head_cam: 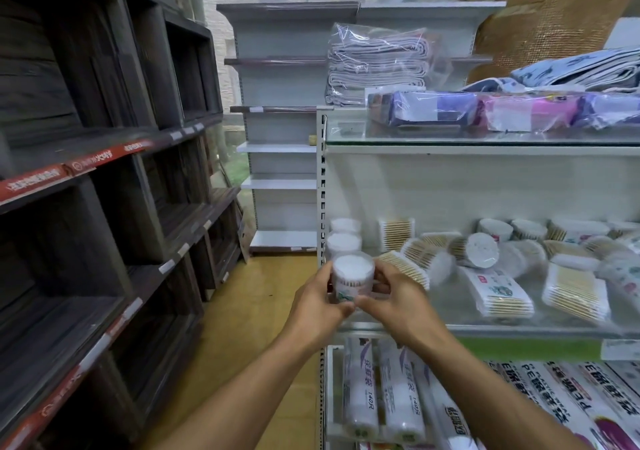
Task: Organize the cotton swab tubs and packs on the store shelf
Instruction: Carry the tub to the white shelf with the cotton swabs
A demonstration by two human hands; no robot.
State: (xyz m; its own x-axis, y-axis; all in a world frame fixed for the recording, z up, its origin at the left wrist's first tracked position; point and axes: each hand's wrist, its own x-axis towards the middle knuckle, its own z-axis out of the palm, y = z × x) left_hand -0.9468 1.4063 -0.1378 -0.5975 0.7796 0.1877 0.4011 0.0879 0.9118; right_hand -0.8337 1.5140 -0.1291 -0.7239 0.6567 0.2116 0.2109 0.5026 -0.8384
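A cotton swab tub (pixel 352 276) is gripped between both hands at the left end of the store shelf (pixel 519 328).

The tub is held upright by the left hand (pixel 320 302) and the right hand (pixel 398 297), fingers curled round its clear side wall, at the front of a row with two more upright tubs (pixel 344 238) behind it. It is judged to be light and stiff, with a smooth plastic wall that may slip, so the sides low down are the best place to be grasped, not the lid. Further right, toppled tubs (pixel 481 250) and flat swab packs (pixel 498 294) are strewn in disorder; the packs are judged soft and easily squashed. The shelf surface looks smooth and glossy. Dark wooden racks (pixel 104 172) are seen across a narrow aisle, and rolls (pixel 360 387) are stocked below.
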